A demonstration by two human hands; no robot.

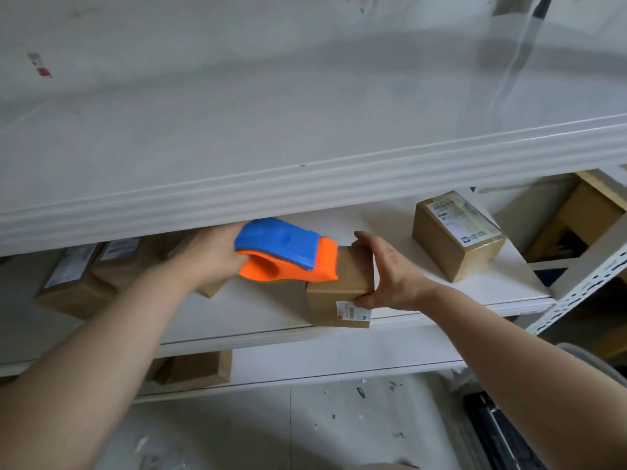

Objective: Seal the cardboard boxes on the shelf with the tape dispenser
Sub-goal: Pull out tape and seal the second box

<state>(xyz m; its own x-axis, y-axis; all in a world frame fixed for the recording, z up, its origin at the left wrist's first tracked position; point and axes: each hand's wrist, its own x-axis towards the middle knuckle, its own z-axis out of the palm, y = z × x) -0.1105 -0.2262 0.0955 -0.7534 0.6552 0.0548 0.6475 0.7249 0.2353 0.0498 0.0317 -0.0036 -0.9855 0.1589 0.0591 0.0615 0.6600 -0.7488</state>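
Tape dispenser (285, 252): blue over orange, held above the middle shelf board (258, 320), its orange front end touching the top left edge of the small box (339, 293).
Small box: plain cardboard, at the front edge of the middle board, right of centre; a white label sits at its lower front right corner.
Left hand (210, 256): fingers closed round the rear of the dispenser; the fingertips are hidden behind it.
Right hand (390, 269): clasps the small box's right side, fingers over the far top edge and thumb at the near bottom corner.
Labelled box (454, 235): near the board's right end, apart from the small box.
Left boxes (78, 283): several, partly hidden under the upper board (305, 188).
Lower box (200, 368): on the shelf below.
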